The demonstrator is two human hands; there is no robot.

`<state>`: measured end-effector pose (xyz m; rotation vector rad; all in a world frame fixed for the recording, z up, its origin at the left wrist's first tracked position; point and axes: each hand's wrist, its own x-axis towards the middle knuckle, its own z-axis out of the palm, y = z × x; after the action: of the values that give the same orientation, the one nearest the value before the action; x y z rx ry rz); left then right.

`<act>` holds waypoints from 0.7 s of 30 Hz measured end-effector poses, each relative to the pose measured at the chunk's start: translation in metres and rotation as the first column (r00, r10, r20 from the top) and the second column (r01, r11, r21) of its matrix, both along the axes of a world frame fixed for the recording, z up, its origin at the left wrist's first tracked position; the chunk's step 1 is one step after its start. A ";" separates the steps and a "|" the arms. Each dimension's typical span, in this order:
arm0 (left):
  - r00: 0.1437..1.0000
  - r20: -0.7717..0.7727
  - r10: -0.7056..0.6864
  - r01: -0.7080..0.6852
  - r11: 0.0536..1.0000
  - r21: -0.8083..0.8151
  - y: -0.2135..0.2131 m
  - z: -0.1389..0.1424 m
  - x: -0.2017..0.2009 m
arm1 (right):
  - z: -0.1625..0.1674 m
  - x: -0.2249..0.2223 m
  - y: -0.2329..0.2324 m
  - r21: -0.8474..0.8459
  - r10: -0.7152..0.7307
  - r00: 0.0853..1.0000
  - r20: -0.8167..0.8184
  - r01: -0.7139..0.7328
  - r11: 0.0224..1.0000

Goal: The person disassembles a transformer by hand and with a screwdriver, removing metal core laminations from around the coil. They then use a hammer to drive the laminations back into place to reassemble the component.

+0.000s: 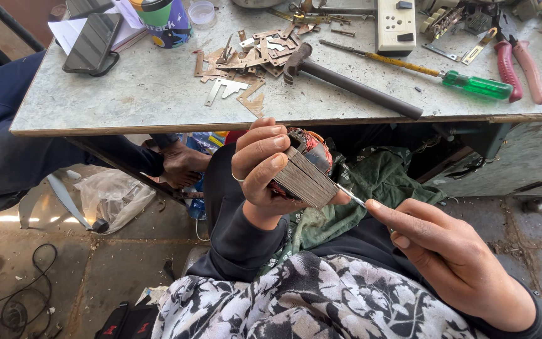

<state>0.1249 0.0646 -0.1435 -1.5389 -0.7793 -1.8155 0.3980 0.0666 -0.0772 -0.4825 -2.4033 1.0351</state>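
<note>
A laminated transformer core [302, 172] is gripped by the left hand [261, 166], below the table [152, 94]; a thin blade [351, 196] is pinched by the right hand [446, 251]. A teal-and-purple labelled can [161, 22] stands at the table's far left.

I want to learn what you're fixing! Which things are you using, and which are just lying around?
In use:
- transformer core, held in left hand
- thin metal tool, in right hand

Lying about:
- hammer
- green screwdriver
- red pliers
- phone
- loose metal plates

Colourful labelled can [159, 22], 2 dark phones [93, 43]
</note>
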 end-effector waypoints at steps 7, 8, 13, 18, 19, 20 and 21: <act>0.999 -0.030 0.022 -0.023 1.000 -0.006 -0.004 0.000 -0.002 | 0.000 0.007 0.003 0.000 0.021 1.000 0.004 -0.021 1.000; 0.999 -0.039 0.020 -0.020 1.000 -0.010 -0.004 0.000 -0.002 | 0.000 0.007 0.003 -0.014 0.026 1.000 0.017 -0.026 1.000; 0.998 -0.062 0.033 -0.034 0.999 -0.013 -0.006 -0.001 -0.001 | 0.000 0.009 0.003 -0.028 0.012 1.000 0.028 -0.011 1.000; 0.997 -0.075 0.036 -0.036 0.999 0.000 -0.006 0.000 -0.002 | -0.001 0.012 0.003 -0.047 0.007 0.999 0.036 -0.005 0.999; 0.996 -0.077 0.040 -0.040 0.999 0.000 -0.006 0.000 -0.003 | 0.000 0.012 0.004 -0.063 0.006 0.999 0.045 -0.003 0.998; 0.996 -0.080 0.044 -0.044 0.999 0.001 -0.006 0.000 -0.003 | 0.000 0.013 0.004 -0.067 0.007 0.999 0.044 -0.004 0.998; 0.995 -0.083 0.048 -0.048 0.999 0.002 -0.006 0.000 -0.004 | 0.000 0.013 0.004 -0.070 0.008 0.999 0.043 -0.005 0.998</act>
<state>0.1213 0.0590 -0.1434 -1.5719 -0.7700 -1.7057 0.4113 0.0708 -0.0769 -0.5269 -2.4142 1.1257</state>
